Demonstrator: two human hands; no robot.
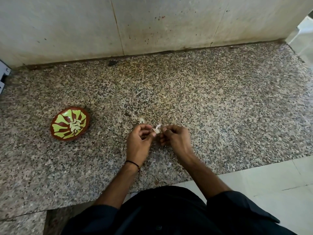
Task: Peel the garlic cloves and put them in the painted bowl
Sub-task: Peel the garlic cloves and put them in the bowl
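Note:
A garlic clove (156,130) with its papery skin flaring upward sits between my two hands over the middle of the granite counter. My left hand (139,143) pinches it from the left with curled fingers. From the right, my right hand (176,138) pinches the same clove, fingers curled. The painted bowl (57,131), brown with green leaf shapes, stands on the counter to the left, apart from my hands. Several peeled cloves (75,126) lie in its middle.
A scrap of garlic skin (141,120) lies on the speckled granite counter (211,106) just beyond my left hand. A stained wall (152,26) closes the counter's far side. White floor tiles (271,187) lie past the counter's near right edge.

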